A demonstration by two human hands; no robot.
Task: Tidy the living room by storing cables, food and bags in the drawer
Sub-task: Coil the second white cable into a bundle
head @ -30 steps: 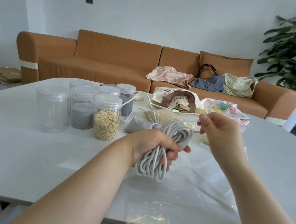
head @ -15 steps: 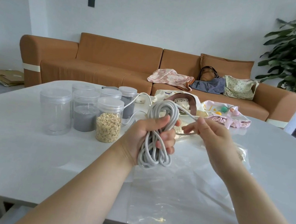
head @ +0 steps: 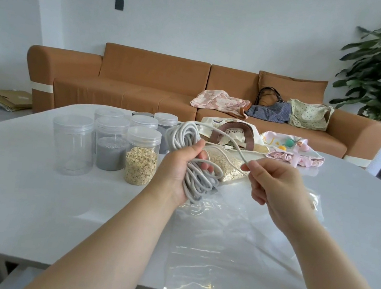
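Left hand (head: 178, 167) grips the grey cable coil (head: 199, 183), fingers curled through the loops. It holds the coil up off the table (head: 27, 193), just right of the oat jar (head: 141, 155). Right hand (head: 275, 183), further right of that jar, pinches the loose end (head: 244, 161) between thumb and fingertips. A single strand runs from the top of the coil across to it. I read this as winding the tail onto the bundle.

Progress, my call: early. The cable is nearly bundled but not stowed. No drawer is in my view, so I can't tell what's in it. Food and bags all sit out.

Containers:
- **Oat jar:** lidded, about half full of oats.
- **Grey-grain jar (head: 110, 146):** just left of the oat jar, lidded, roughly half full.
- **Clear jar (head: 72, 144):** left again, lid on, empty.
- **Back jars (head: 144, 122):** behind the oat jar, lidded. The rightmost shows grey fill; the others I can't tell.
- **Oat pouch (head: 226, 163):** right of the oat jar behind the hands, lying on the table.
- **Flat plastic bag (head: 230, 250):** in front and right of the jar, looks empty, reaches the near table edge.
- **Tote (head: 232, 132) and pink pouch (head: 293, 152):** behind-right of the jar.
- **Sofa (head: 130, 77):** far behind the jar, with several bags (head: 310, 114) on its seat.
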